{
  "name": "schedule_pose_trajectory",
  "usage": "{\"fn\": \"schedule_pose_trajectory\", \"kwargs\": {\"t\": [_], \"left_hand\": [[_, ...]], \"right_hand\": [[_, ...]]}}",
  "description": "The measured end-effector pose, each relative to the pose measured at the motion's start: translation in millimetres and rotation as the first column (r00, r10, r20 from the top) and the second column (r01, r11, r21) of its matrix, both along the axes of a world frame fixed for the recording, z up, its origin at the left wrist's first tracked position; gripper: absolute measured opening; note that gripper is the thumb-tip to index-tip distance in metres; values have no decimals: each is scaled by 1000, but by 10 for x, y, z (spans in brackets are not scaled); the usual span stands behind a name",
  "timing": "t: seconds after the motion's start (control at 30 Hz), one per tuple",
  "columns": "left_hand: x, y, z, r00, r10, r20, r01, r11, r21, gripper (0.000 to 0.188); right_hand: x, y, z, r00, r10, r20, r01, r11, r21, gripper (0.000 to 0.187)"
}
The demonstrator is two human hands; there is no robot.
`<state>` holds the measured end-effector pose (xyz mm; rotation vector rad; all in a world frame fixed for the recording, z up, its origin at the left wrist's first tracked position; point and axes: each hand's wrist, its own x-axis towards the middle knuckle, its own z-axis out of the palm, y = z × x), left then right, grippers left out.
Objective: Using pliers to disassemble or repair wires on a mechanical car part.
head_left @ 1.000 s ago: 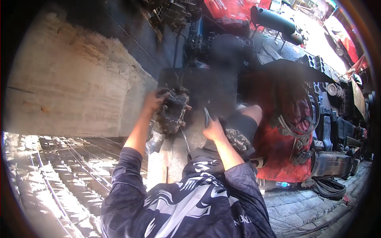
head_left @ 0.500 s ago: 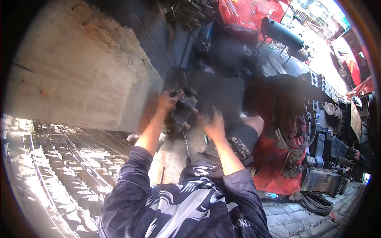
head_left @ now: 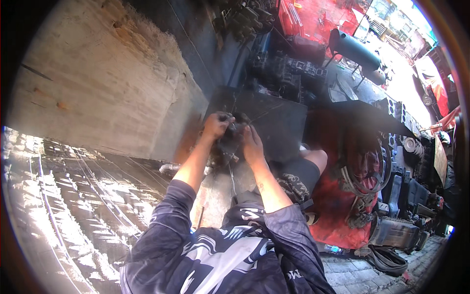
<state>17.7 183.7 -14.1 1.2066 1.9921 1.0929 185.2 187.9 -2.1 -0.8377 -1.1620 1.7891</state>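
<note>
Dark metal part (head_left: 227, 145) is placed on the left side of a dark tabletop (head_left: 281, 125), between the two hands, and much of it is covered by fingers and shadow. By the left hand (head_left: 216, 126) the far left of the part is reached; its fingertips are bunched narrowly together, but whether some small piece is pinched there cannot be told. Compared with one second ago, this hand has been brought farther over the part, from its left edge toward its middle.

More change is seen at the right hand (head_left: 252, 145). In the earliest frame it was kept well to the right, with a slim tool in its grip; half a second ago it had been brought nearer, with fingers spread. Now it is held just beside the right of the part, its fingers rather straight and close together. Whether the tool is kept in the palm cannot be told.

Nearer, a pale tube (head_left: 170, 167) is partly hidden by the left forearm. On the right, a red sheet (head_left: 338, 223) is seen, and a dark green tank (head_left: 354, 49) is standing far right.
</note>
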Motion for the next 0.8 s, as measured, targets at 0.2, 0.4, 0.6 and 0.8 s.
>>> {"fn": "schedule_pose_trajectory", "kwargs": {"t": [0.2, 0.4, 0.6, 0.8], "left_hand": [[-53, -36, -157, 999, 9, -34, -8, 999, 37, 25], [0, -69, 30, 980, -142, -140, 147, 989, 21, 28], [171, -55, 593, 413, -510, -755, 520, 812, -264, 30], [72, -106, 557, 231, -579, -782, 535, 747, -395, 20]], "right_hand": [[63, 27, -105, 994, -66, -93, 52, 987, -152, 30], [158, 278, 145, 1000, 9, -16, -12, 985, -171, 31], [315, 432, -114, 990, 80, 120, -77, 997, -25, 34], [166, 350, 114, 989, 52, 140, -50, 999, -21, 33]]}}
